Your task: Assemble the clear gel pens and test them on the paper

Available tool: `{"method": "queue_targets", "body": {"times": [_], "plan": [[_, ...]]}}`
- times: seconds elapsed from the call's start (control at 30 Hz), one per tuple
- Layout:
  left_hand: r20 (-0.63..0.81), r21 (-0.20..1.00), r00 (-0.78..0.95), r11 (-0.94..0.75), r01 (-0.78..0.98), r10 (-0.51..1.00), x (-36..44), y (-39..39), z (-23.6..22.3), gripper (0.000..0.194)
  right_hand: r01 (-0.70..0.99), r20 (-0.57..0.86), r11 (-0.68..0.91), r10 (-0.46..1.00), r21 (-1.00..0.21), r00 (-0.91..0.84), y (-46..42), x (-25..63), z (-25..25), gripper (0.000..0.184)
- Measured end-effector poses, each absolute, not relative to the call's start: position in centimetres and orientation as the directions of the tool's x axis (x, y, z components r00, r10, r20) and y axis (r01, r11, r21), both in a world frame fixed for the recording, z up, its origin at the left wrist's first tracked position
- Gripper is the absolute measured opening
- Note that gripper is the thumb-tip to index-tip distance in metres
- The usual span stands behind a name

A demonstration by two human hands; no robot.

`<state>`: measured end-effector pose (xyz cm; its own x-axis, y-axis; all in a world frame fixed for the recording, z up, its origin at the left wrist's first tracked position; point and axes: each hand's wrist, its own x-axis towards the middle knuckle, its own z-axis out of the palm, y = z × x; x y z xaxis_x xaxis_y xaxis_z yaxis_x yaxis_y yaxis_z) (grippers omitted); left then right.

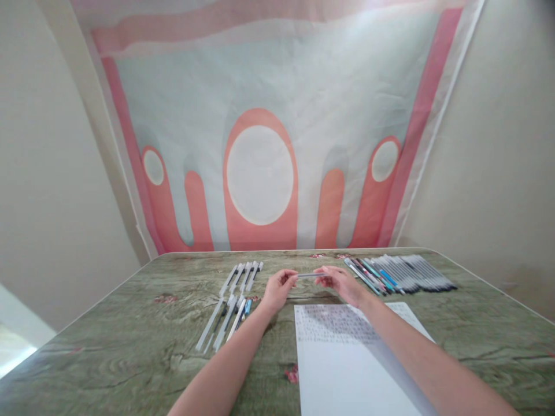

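**Left hand (277, 290) and right hand (340, 283) share one rod (307, 275)**

The left hand's fingertips pinch one end; the right hand's curled fingers hold the other. The rod is thin, straight, smooth and greyish, a single piece held level, above the table (125, 341) and beyond the paper's far edge.

Below lies the paper (333, 375): one flat, matt white sheet, its upper part covered in rows of handwriting, the right forearm crossing over it.

To the left are slender, translucent, plastic-looking sticks (208, 325) in two slanting rows; the far row shows four or five, while the near one overlaps too much to count and includes one blue-topped piece.

To the right, clear dark-tipped pens (416, 274) lie packed side by side, too many to count, beside several coloured pens (364, 276).

The table has a grey-green wood-grain surface with red floral patches. Behind it, one creased backdrop (277, 69) carries three pale ovals.
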<state>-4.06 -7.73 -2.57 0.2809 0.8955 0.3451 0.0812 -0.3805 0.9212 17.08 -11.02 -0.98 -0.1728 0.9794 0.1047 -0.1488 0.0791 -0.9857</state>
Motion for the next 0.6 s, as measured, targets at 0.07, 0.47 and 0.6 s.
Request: {"method": "queue_targets", "body": {"times": [0.07,0.47,0.6], "plan": [[0.351,0.917,0.252,-0.385,0.101,0.902,-4.3,-7.5,-2.8,0.027,-0.028,0.111,0.108,0.98,-0.994,-0.168,-10.8,18.1,-0.5,0.038],[0.382,0.886,0.299,-0.438,0.149,0.874,-3.2,-8.2,-4.2,0.042,0.845,0.0,0.251,0.959,-0.472,-0.285,-11.2,20.4,0.3,0.026],[0.36,0.85,0.329,-0.452,0.269,0.873,-3.1,-8.7,-4.2,0.046,0.976,-0.003,-0.011,1.0,-0.219,0.011,-10.7,21.8,0.2,0.02]]}}
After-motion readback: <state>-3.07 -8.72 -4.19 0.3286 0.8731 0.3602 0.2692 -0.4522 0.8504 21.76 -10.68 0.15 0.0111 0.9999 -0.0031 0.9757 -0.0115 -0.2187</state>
